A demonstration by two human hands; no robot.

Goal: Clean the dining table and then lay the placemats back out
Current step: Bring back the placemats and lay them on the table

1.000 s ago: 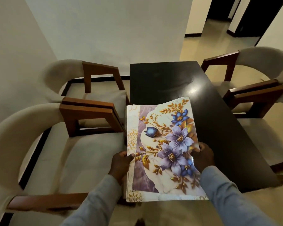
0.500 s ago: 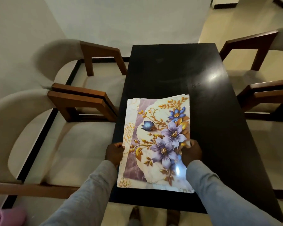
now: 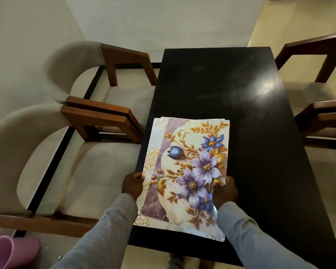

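Glossy printed plastic, by the look of it, makes up the stack of placemats (image 3: 186,171), purple and blue flowers with gold leaves on a pale marbled ground, lying in the lower centre of the frame over the near left part of the dark dining table (image 3: 231,98). Several edges fan out along the stack's top and left sides, so more than one mat is there. The left hand (image 3: 133,184) grasps the left edge and the right hand (image 3: 224,189) clasps the right edge, thumbs on top; holding both long sides probably keeps the thin sheets from sagging or sliding apart. The bare tabletop shows faint streaks, which suggests wiping is done. Upholstered wooden chairs (image 3: 97,121) flank the table, and something pink (image 3: 10,251) sits in the lower left corner.
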